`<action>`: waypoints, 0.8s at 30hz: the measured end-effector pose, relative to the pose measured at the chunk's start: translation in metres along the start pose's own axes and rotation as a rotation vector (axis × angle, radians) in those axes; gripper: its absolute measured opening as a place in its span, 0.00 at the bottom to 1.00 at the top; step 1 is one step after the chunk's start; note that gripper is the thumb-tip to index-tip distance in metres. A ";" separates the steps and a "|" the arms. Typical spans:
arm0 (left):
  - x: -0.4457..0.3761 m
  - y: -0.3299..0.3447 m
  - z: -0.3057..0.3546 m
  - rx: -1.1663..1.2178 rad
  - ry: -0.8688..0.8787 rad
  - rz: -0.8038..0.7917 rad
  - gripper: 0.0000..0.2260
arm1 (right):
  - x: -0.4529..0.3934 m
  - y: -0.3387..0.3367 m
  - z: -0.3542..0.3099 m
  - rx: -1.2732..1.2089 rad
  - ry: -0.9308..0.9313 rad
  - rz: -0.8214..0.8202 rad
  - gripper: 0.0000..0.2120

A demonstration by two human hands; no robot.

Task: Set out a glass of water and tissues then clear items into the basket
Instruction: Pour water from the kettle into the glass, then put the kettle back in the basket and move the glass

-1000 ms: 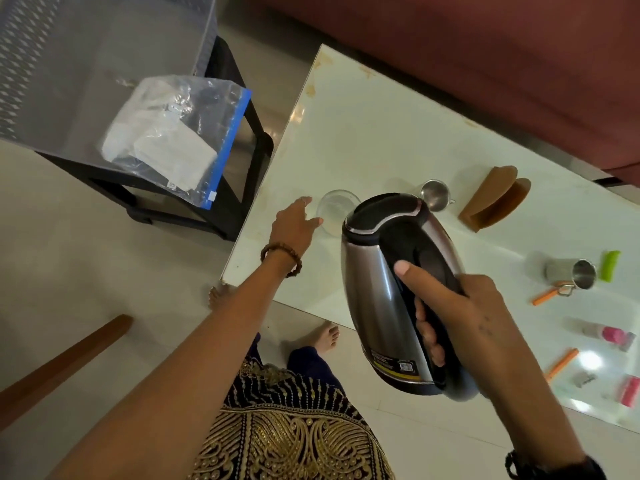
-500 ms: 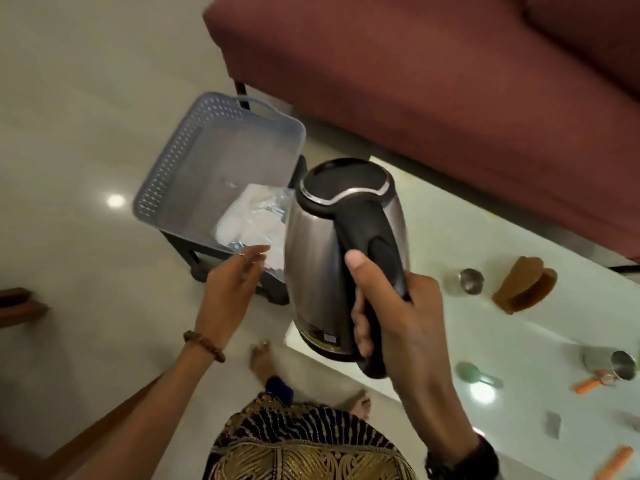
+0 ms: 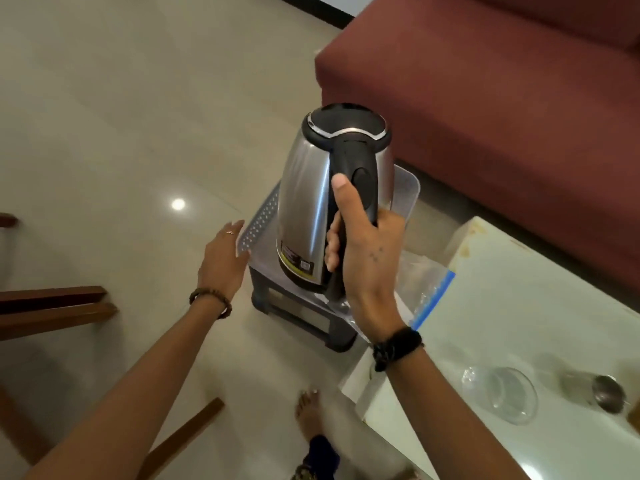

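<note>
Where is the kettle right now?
In the head view the kettle is held up by its black handle in the right hand, centre frame, in front of the grey basket on the stool left of the table.

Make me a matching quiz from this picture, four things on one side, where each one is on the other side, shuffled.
Things:
1. electric kettle
2. empty glass
3. zip bag
4. grey basket

Places:
A. on the white table, near its corner
B. on a low dark stool by the sofa
C. in the right hand, above the basket
D. hanging over the basket's edge

Pairs: 1-C, 2-A, 3-D, 4-B
</note>
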State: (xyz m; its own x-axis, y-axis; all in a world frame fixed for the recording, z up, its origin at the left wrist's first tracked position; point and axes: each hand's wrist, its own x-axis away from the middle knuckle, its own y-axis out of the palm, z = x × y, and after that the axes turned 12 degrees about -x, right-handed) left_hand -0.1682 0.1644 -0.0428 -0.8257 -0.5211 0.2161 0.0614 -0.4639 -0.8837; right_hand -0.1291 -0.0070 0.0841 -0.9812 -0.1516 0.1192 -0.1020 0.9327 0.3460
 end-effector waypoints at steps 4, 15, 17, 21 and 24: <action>-0.035 0.014 -0.010 -0.006 -0.177 -0.173 0.23 | -0.031 0.025 0.054 -0.066 0.001 0.089 0.17; -0.048 0.048 -0.019 0.166 -0.320 -0.115 0.15 | -0.050 0.057 0.142 0.063 -0.081 0.188 0.17; -0.050 0.050 -0.022 0.165 -0.293 -0.109 0.13 | -0.045 0.057 0.149 0.078 -0.098 0.176 0.16; -0.049 0.053 -0.024 0.144 -0.297 -0.086 0.14 | -0.036 0.057 0.164 0.016 -0.070 0.157 0.16; -0.046 0.054 -0.019 0.131 -0.301 -0.056 0.15 | -0.030 0.055 0.175 -0.028 -0.030 0.151 0.18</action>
State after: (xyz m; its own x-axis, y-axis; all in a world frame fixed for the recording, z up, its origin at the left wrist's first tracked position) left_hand -0.1377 0.1764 -0.1081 -0.6285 -0.6712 0.3930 0.1084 -0.5760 -0.8103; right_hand -0.1336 0.1056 -0.0631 -0.9895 0.0004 0.1443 0.0517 0.9346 0.3520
